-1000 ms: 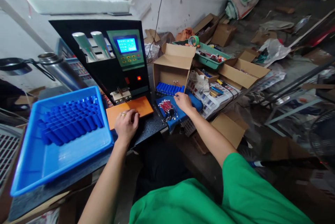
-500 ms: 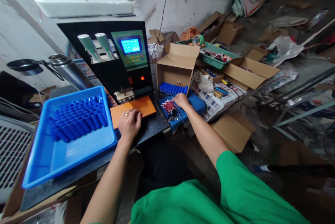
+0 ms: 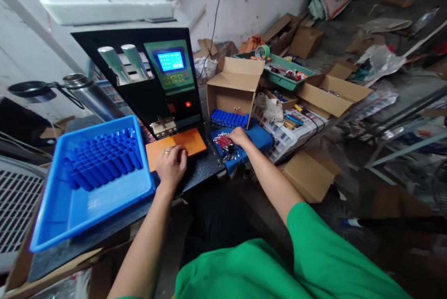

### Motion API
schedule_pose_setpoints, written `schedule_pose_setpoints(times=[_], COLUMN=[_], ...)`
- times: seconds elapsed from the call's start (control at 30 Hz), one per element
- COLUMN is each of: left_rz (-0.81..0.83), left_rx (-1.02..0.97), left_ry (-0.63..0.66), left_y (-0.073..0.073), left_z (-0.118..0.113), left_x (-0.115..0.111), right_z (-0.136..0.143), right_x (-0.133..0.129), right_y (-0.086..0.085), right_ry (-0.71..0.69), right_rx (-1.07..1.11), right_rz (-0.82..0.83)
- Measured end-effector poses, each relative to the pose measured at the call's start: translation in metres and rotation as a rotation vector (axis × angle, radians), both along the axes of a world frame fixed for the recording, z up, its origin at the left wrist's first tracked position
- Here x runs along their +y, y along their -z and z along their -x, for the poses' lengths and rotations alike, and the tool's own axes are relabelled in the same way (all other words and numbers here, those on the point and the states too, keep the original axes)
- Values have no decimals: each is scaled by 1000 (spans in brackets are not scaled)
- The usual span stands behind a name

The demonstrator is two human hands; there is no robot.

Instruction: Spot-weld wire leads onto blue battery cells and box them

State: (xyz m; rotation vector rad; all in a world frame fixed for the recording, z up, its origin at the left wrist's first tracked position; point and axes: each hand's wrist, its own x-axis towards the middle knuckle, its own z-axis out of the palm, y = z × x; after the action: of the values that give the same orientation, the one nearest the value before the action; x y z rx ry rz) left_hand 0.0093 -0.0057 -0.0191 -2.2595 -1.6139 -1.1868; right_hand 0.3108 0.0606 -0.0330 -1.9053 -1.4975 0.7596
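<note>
My left hand (image 3: 171, 165) rests with curled fingers on the front edge of an orange board (image 3: 192, 142); whether it holds anything is hidden. At the pile of red and black wire leads (image 3: 226, 146), my right hand (image 3: 239, 136) has its fingers pinched together at the upper right side; what is between them is too small to make out. The leads lie on a blue cloth (image 3: 258, 138). Behind the board stands a black machine (image 3: 132, 98) with a lit screen (image 3: 171, 61). Blue cylinders (image 3: 230, 118) sit in an open cardboard box (image 3: 233, 96) behind the leads.
At the left, a blue tray (image 3: 101, 203) holds many upright blue cylinders (image 3: 104, 159). A steel flask (image 3: 91, 96) stands behind it. Further right are a green tray (image 3: 284, 80), a cardboard box (image 3: 331, 96) and a white plastic rack (image 3: 284, 143).
My right hand has shifted slightly down, closer over the wire leads. My left hand stays at the orange board. The whole view has moved a little.
</note>
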Motion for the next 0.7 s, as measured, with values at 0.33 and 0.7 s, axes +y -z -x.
schedule_pose_setpoints(times=[0.33,0.7], left_rz=[23,203], left_rx=[0,-397], left_ry=[1,100], left_y=[-2,-16], left_z=[0,-5], left_x=[0,-11], right_z=[-8,17], right_x=[-18,-36], right_y=[-16,-81], right_ry=[169,92], right_rx=[728,892], right_rz=[-100,-462])
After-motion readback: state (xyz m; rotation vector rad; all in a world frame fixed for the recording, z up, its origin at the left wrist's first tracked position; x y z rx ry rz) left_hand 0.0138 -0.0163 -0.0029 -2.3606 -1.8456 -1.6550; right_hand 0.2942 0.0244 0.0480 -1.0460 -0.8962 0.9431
